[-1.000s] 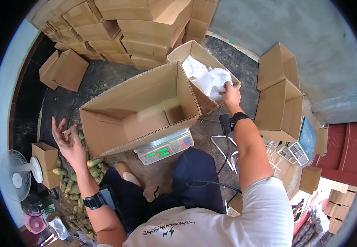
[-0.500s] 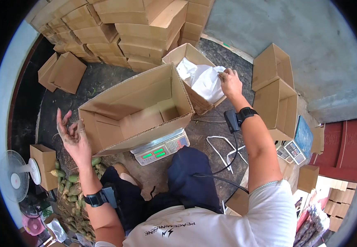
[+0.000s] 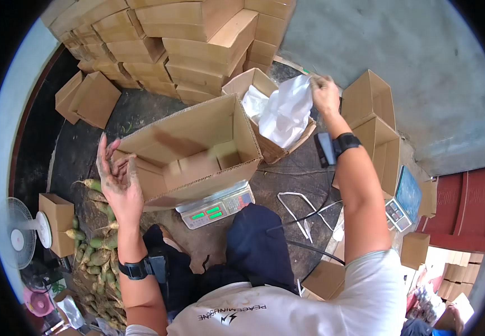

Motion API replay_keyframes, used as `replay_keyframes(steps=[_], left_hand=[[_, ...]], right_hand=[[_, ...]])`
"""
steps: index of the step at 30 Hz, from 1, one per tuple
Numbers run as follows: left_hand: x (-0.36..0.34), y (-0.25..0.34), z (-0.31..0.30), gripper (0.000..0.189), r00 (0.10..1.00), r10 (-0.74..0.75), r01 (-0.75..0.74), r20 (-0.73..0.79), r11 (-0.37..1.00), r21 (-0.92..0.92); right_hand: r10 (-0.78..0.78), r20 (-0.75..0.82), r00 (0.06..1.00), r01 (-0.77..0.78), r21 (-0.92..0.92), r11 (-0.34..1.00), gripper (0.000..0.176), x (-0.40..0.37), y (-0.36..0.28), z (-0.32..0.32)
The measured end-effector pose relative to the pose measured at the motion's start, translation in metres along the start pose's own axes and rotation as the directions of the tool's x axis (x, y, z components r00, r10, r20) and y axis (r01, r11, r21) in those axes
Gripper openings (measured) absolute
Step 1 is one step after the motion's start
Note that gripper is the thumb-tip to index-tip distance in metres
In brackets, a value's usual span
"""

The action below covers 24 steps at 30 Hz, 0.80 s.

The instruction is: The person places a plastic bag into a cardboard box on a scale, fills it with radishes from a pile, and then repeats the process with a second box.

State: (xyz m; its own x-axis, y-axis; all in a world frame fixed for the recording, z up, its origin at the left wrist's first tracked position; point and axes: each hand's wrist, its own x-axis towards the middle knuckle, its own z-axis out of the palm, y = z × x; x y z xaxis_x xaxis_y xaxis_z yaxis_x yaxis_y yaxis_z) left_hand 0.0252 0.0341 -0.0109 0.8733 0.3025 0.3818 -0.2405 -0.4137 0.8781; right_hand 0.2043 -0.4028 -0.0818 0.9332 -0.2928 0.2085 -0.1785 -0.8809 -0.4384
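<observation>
My right hand (image 3: 325, 95) pinches the edge of a crumpled white sheet (image 3: 289, 109), partly lifted out of a smaller open carton (image 3: 262, 83). More white sheet lies inside that carton. A large open carton (image 3: 181, 126) stands on a digital scale (image 3: 217, 211), whose green displays are lit. The large carton's visible inside holds no goods. At its left end my left hand (image 3: 119, 173) is raised with soiled fingers apart, palm beside the carton's edge and holding nothing.
Stacked cartons (image 3: 186, 47) rise at the back. Green radishes (image 3: 99, 252) lie in a heap to my left, near a fan (image 3: 21, 241). Open cartons (image 3: 371, 145) stand at right, with another scale (image 3: 402, 204). A person's hand (image 3: 454, 318) shows at lower right.
My right hand has moved up and right, drawing the white sheet higher out of the smaller carton. My left hand has shifted right along the large carton's end.
</observation>
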Motion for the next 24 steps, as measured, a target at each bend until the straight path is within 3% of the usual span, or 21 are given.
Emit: replay_keyframes(steps=[1,4,7,8,12,15,16,19,20,24], left_hand=[[-0.002,0.001,0.0,0.063,1.0,0.004,-0.004,0.008,1.0,0.018],[0.002,0.007,0.005,0.061,0.999,0.006,-0.007,0.033,0.999,0.046],[0.006,0.012,0.011,0.061,0.992,0.02,-0.029,0.124,0.997,0.075],[0.008,0.015,0.015,0.062,0.989,0.042,-0.052,0.139,0.996,0.071],[0.013,0.032,0.027,0.059,0.964,0.091,-0.116,0.251,0.989,0.088],[0.015,0.041,0.036,0.061,0.946,0.153,-0.17,0.286,0.985,0.035],[0.014,0.043,0.038,0.057,0.943,0.173,-0.184,0.285,0.983,0.014],[0.017,0.044,0.044,0.054,0.915,0.198,-0.22,0.351,0.975,0.025],[0.015,0.049,0.045,0.05,0.92,0.139,-0.162,0.366,0.986,0.032],[0.018,0.055,0.059,0.05,0.9,0.163,-0.197,0.405,0.979,0.044]], right_hand=[[0.106,0.216,0.971,-0.084,-0.108,0.991,0.03,-0.005,-0.012,-0.012],[0.012,-0.212,0.977,0.033,0.205,0.978,0.03,0.001,-0.017,-0.023],[-0.004,0.117,0.993,0.023,-0.164,0.986,0.03,0.002,-0.027,-0.034],[0.046,-0.066,0.997,-0.042,0.063,0.997,0.029,0.005,-0.03,-0.037],[-0.012,0.168,0.986,0.046,-0.2,0.979,0.03,0.016,-0.043,-0.048],[0.018,-0.071,0.997,-0.01,0.121,0.993,0.031,0.028,-0.055,-0.063],[-0.066,0.028,0.997,0.067,-0.026,0.997,0.032,0.024,-0.064,-0.07],[-0.112,-0.063,0.992,0.123,0.209,0.97,0.033,0.039,-0.063,-0.075],[-0.2,-0.075,0.977,0.213,0.393,0.894,0.031,0.042,-0.062,-0.075],[-0.246,-0.2,0.948,0.316,0.538,0.782,0.023,0.026,-0.098,-0.105]])
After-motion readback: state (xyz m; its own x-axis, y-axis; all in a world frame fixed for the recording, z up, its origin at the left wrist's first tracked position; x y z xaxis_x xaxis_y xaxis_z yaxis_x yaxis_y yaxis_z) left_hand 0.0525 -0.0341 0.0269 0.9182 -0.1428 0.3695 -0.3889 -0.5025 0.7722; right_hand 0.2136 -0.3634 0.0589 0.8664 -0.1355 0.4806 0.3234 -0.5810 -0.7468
